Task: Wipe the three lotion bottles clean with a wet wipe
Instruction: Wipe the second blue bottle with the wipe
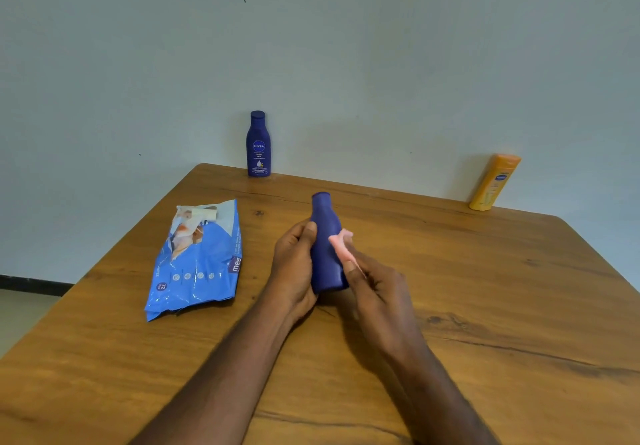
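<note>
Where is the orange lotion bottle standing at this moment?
In the head view the orange lotion bottle stands at the far right edge of the table, against the wall, well right of the upright blue bottle.

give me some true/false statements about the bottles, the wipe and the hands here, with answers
1. The left hand grips the dark blue bottle off the table. True.
2. The right hand is empty. False: it holds a wet wipe against that bottle.
3. The yellow bottle lies flat at the table's middle. False: it stands at the far right edge by the wall.
4. A second blue bottle stands upright at the table's far edge. True.
5. The wipes pack lies right of both hands. False: it lies to their left.
</note>
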{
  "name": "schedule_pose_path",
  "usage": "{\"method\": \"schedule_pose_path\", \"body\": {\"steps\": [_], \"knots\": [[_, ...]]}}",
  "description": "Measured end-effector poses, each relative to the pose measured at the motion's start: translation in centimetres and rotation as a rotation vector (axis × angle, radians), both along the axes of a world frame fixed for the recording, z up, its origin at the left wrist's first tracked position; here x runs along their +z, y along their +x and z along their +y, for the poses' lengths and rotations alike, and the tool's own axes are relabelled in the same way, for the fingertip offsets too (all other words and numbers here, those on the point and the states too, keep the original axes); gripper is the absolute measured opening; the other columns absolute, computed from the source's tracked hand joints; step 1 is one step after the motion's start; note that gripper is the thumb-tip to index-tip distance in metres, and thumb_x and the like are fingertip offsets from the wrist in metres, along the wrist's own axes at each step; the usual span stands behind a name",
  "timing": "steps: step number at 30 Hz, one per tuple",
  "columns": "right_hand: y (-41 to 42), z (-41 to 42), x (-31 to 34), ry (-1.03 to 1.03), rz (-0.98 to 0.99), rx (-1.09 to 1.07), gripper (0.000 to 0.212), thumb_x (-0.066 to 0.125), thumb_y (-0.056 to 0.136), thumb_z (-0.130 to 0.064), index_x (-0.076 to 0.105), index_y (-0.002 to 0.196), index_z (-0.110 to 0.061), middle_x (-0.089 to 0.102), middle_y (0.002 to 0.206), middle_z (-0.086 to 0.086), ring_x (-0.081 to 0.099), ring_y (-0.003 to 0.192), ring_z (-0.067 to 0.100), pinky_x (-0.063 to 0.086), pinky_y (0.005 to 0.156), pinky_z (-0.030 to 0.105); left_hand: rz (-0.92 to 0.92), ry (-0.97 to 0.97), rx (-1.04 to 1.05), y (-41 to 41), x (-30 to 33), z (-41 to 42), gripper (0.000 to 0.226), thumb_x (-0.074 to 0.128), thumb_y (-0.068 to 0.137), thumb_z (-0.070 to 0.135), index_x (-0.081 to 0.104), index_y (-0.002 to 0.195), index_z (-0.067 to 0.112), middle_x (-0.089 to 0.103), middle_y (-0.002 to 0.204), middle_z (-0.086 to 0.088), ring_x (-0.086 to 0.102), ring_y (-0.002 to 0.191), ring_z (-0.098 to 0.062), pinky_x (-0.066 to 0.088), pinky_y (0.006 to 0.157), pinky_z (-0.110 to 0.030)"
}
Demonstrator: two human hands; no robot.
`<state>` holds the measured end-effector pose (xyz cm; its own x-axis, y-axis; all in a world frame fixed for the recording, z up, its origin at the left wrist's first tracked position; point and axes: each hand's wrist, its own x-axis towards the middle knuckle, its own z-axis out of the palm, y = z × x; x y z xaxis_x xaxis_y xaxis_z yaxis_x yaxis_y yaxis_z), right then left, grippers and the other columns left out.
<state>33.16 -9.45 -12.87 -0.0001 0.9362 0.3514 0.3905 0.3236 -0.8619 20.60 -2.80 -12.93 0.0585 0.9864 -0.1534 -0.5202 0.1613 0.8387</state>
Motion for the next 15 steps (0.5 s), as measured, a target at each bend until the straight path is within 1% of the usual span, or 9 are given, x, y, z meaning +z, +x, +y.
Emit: {"method": "schedule_pose_path", "body": {"steps": [1, 3, 5, 7, 9, 10, 12, 13, 15], "knots": [[0.0, 0.1, -0.1, -0.006, -0.002, 0.001, 0.036, 0.051, 0.106, -0.027, 0.056, 0.140, -0.038, 0.062, 0.118, -0.040, 0.060, 0.107, -0.013, 0.045, 0.093, 0.016, -0.082, -0.037, 0.001, -0.3, 0.0, 0.1, 0.026, 0.052, 0.103, 0.027, 0.065, 0.114, 0.007, 0.073, 0.103, -0.017, 0.072, 0.082, -0.024, 0.060, 0.072, -0.040], [0.2, 0.3, -0.2, -0.016, 0.006, -0.012, 0.034, 0.052, 0.105, -0.028, 0.059, 0.134, -0.045, 0.059, 0.128, -0.035, 0.056, 0.120, -0.012, 0.043, 0.108, 0.026, -0.249, -0.116, -0.073, -0.5, 0.2, -0.1, 0.038, 0.053, 0.102, 0.035, 0.062, 0.122, 0.005, 0.073, 0.114, -0.019, 0.073, 0.091, -0.027, 0.061, 0.078, -0.043], [0.3, 0.5, -0.4, -0.031, -0.034, -0.033, 0.034, 0.050, 0.106, -0.029, 0.060, 0.133, -0.047, 0.053, 0.137, -0.032, 0.046, 0.131, -0.014, 0.031, 0.122, 0.040, -0.327, -0.157, -0.148, -0.2, 0.3, -0.3, 0.050, 0.045, 0.104, 0.044, 0.063, 0.123, 0.002, 0.070, 0.124, -0.019, 0.071, 0.104, -0.029, 0.057, 0.088, -0.045], [0.3, 0.5, -0.9, -0.038, -0.091, -0.058, 0.036, 0.045, 0.107, -0.031, 0.055, 0.141, -0.042, 0.048, 0.146, -0.028, 0.038, 0.138, -0.013, 0.023, 0.125, 0.046, -0.369, -0.165, -0.190, 0.1, 0.3, -0.2, 0.059, 0.037, 0.106, 0.050, 0.065, 0.121, 0.000, 0.069, 0.125, -0.020, 0.068, 0.110, -0.031, 0.054, 0.092, -0.046], [0.1, 0.5, -1.0, -0.033, -0.155, -0.086, 0.042, 0.041, 0.108, -0.032, 0.046, 0.149, -0.035, 0.040, 0.155, -0.022, 0.030, 0.144, -0.009, 0.021, 0.125, 0.045, -0.367, -0.157, -0.236, 0.2, 0.5, -0.4, 0.062, 0.034, 0.106, 0.050, 0.064, 0.125, -0.001, 0.070, 0.122, -0.019, 0.070, 0.106, -0.030, 0.058, 0.088, -0.043], [-0.1, 0.5, -1.0, -0.040, -0.178, -0.102, 0.045, 0.039, 0.108, -0.032, 0.040, 0.153, -0.033, 0.035, 0.158, -0.019, 0.026, 0.147, -0.006, 0.019, 0.126, 0.043, -0.351, -0.143, -0.266, 0.3, 0.5, -0.6, 0.059, 0.036, 0.106, 0.047, 0.064, 0.127, -0.001, 0.069, 0.123, -0.020, 0.071, 0.105, -0.028, 0.059, 0.086, -0.040], [-0.5, 0.4, -0.6, -0.077, -0.189, -0.140, 0.049, 0.037, 0.109, -0.031, 0.027, 0.157, -0.035, 0.027, 0.163, -0.015, 0.022, 0.150, -0.002, 0.017, 0.127, 0.040, -0.307, -0.100, -0.336, 0.5, 0.4, -1.2, 0.050, 0.040, 0.107, 0.037, 0.063, 0.133, 0.001, 0.064, 0.132, -0.022, 0.068, 0.113, -0.027, 0.058, 0.092, -0.037], [-0.4, 0.4, -0.5, -0.082, -0.178, -0.156, 0.051, 0.038, 0.109, -0.029, 0.023, 0.157, -0.036, 0.025, 0.163, -0.015, 0.021, 0.150, 0.000, 0.018, 0.127, 0.041, -0.299, -0.083, -0.369, 0.6, 0.3, -1.5, 0.046, 0.042, 0.106, 0.032, 0.062, 0.135, 0.002, 0.063, 0.134, -0.022, 0.066, 0.117, -0.027, 0.056, 0.095, -0.037], [-0.1, 0.4, -0.3, -0.057, -0.130, -0.148, 0.053, 0.038, 0.108, -0.026, 0.020, 0.155, -0.041, 0.023, 0.163, -0.017, 0.021, 0.150, 0.000, 0.023, 0.125, 0.045, -0.309, -0.065, -0.412, 0.8, 0.4, -2.0, 0.041, 0.047, 0.104, 0.026, 0.061, 0.136, 0.005, 0.063, 0.133, -0.021, 0.066, 0.117, -0.027, 0.056, 0.096, -0.037]]}}
